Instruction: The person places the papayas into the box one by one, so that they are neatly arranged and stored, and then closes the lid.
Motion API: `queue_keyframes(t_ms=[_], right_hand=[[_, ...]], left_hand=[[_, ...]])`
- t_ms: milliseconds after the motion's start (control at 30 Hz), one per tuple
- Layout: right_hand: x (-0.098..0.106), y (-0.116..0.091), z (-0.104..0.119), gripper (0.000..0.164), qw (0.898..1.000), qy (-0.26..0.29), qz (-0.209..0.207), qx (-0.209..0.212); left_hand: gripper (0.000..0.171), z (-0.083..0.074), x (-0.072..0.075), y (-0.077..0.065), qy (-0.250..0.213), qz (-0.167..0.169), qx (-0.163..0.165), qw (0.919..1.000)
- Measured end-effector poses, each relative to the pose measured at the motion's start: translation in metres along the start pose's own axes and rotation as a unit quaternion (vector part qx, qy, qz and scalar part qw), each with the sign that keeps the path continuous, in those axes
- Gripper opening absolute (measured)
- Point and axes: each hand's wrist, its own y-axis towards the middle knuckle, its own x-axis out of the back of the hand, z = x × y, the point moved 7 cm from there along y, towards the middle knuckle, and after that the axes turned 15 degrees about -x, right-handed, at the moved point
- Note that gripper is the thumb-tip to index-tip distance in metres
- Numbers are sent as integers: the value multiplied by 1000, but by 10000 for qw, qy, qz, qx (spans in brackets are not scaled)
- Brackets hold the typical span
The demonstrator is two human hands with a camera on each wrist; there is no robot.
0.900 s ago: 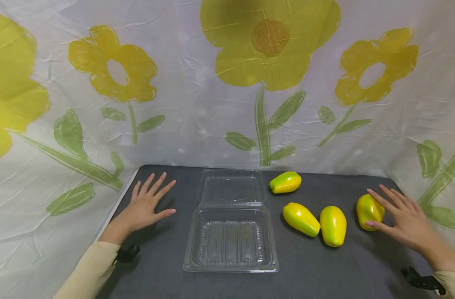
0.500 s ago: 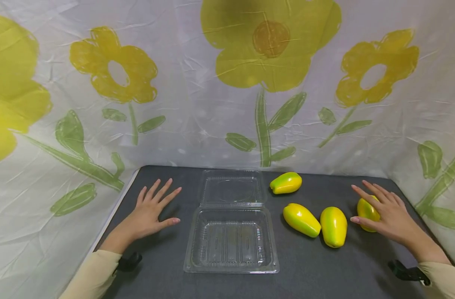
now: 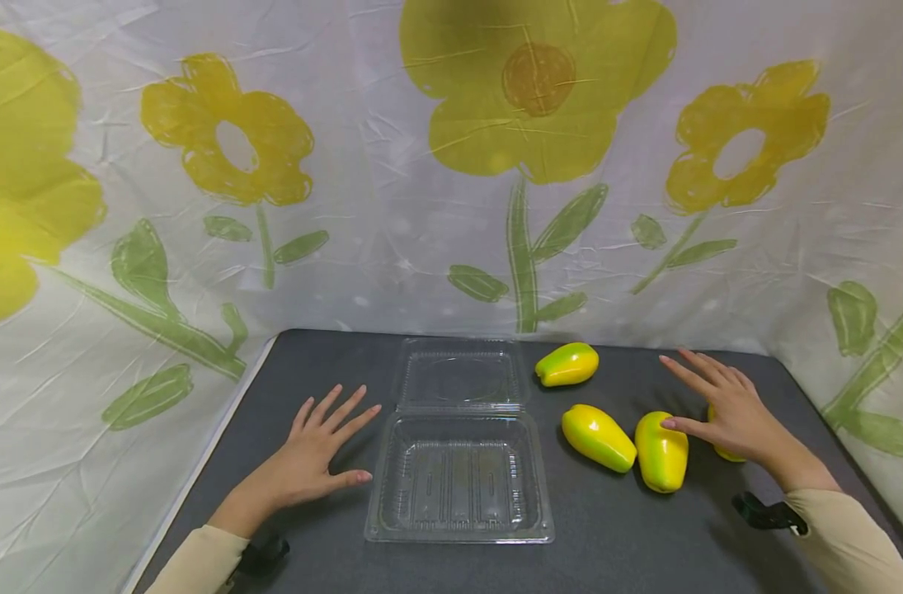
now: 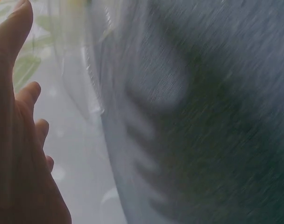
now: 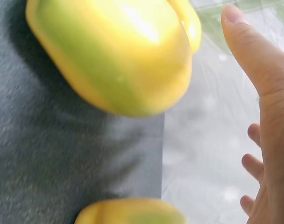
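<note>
My left hand (image 3: 306, 466) hovers over the dark table with fingers spread, just left of a clear plastic clamshell container (image 3: 458, 535). The container lies open, its lid (image 3: 462, 379) flat at the back. My right hand (image 3: 740, 421) has its fingers extended and holds nothing; it is above the right-hand fruits. Its thumb overlaps one upright yellow-green papaya (image 3: 662, 466) in the head view, but the right wrist view shows the thumb apart from the papaya (image 5: 114, 60) there. Another papaya (image 3: 729, 454) is mostly hidden beneath this hand. Two more, a middle papaya (image 3: 598, 437) and a back papaya (image 3: 567, 365), lie right of the container.
A dark grey tabletop (image 3: 607, 544) carries everything. Behind and beside it hangs a white cloth (image 3: 377, 206) printed with yellow flowers. Black wrist cameras show below the hands, the right camera (image 3: 768, 513) low over the table.
My right hand has moved left, from over the far-right papaya towards the upright one. My left hand has shifted right and nearer to me, closer to the container. Container and papayas stay put.
</note>
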Motion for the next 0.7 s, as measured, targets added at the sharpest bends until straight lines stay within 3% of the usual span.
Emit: queue_keyframes(t_ms=[267, 700], right_hand=[[-9, 17, 12, 96, 9995, 142, 276, -113], [-27, 45, 29, 92, 9957, 441, 791, -195]], left_hand=[[92, -20, -8, -2, -262, -37, -274, 9993], [91, -33, -7, -7, -254, -476, -647, 9964]])
